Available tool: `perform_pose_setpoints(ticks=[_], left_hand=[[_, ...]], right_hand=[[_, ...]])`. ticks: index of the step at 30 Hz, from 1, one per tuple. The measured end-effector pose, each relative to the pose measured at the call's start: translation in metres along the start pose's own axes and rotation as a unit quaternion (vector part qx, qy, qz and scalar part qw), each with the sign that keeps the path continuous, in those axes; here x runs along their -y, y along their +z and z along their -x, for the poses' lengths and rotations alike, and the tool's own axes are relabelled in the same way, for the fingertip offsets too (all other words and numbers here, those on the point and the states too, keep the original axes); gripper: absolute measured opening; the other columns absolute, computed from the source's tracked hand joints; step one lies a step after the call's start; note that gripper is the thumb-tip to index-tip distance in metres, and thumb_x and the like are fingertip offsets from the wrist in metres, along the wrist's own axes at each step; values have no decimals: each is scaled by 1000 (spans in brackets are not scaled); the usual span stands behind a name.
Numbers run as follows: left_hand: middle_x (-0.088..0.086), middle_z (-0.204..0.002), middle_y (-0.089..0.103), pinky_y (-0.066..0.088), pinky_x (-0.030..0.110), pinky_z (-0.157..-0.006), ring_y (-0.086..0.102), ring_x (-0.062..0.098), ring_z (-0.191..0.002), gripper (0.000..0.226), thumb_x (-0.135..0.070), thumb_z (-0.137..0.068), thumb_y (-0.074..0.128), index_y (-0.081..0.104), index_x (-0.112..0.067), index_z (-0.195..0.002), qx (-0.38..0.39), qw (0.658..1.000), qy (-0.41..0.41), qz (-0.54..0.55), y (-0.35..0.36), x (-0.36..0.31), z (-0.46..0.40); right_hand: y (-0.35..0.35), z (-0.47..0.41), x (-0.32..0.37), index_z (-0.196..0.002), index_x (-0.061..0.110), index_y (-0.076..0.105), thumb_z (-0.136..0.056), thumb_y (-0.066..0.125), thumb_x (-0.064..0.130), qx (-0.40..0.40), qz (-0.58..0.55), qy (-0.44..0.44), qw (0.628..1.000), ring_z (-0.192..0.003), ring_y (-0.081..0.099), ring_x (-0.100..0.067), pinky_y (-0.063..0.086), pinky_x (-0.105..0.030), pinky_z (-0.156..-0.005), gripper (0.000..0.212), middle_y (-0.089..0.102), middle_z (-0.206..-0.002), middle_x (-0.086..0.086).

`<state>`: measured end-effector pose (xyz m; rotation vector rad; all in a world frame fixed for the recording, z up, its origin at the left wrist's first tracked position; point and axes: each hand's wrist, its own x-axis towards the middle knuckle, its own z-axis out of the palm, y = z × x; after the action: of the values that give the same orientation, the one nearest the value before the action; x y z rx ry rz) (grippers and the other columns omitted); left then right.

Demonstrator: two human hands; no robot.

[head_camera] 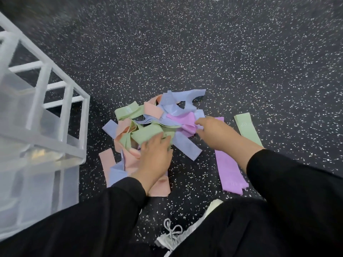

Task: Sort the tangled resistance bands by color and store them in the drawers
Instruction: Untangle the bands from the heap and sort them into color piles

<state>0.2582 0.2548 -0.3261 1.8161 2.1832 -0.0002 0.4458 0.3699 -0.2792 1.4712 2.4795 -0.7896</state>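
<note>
both hands dig into the tangled bands, left hand clutching green band, right hand pinching purple band, beside white drawers, separate purple strip nearby.

This looks like a gym or exercise room; the floor is dark rubber flecked all over with white, the kind laid in workout spaces; a heap of flat elastic resistance bands in green, pink, blue and purple lies straight on it, with a single green band and a purple band laid apart; a white plastic drawer unit with translucent drawers stands on the same floor just beside the heap.
</note>
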Motion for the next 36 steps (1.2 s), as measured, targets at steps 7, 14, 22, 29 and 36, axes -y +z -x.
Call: perform_pose_setpoints(ticks=[7, 14, 22, 29, 36], left_hand=[[7, -172, 10, 14, 50, -123, 8, 25, -158, 63, -48, -104, 43, 24, -26, -159, 85, 995, 27, -53, 13, 19, -2], [6, -172, 9, 13, 49, -124, 7, 23, -158, 57, -48, -106, 39, 30, -26, -157, 111, 993, 34, -23, 11, 28, -9], [5, -173, 3, 11, 51, -126, 6, 24, -159, 59, -47, -107, 39, 25, -26, -160, 134, 991, 28, -12, 10, 28, -9], [7, -172, 10, 14, 52, -124, 15, 25, -158, 57, -48, -105, 43, 33, -25, -155, 153, 988, 0, 23, 6, 25, -20], [14, -153, 48, 35, 47, -114, 49, 33, -137, 59, -50, -104, 44, 33, -20, -153, 170, 976, -59, 119, -14, 20, -23]], right_hand=[[34, -42, 15, -152, 26, 35, -105, 34, 18, 94, 128, -2, 987, -152, 9, -31, 30, -61, -110, 47, 3, -168, -3], [36, -43, 11, -133, 14, 49, -96, 38, 6, 47, 121, 21, 991, -140, 33, -27, 41, -52, -99, 40, 38, -147, -3], [42, -40, 9, -150, 17, 36, -96, 35, 5, 66, 148, 48, 986, -150, 18, -26, 30, -58, -110, 56, 18, -164, 0], [42, -40, 9, -111, 9, 55, -93, 45, 3, -19, 115, 50, 992, -104, 53, -29, 46, -42, -83, 21, 52, -119, -5], [7, -26, 30, -132, 15, 56, -97, 50, 9, -169, -247, 101, 949, -80, 58, -23, 42, -27, -59, 37, 68, -95, -8]])
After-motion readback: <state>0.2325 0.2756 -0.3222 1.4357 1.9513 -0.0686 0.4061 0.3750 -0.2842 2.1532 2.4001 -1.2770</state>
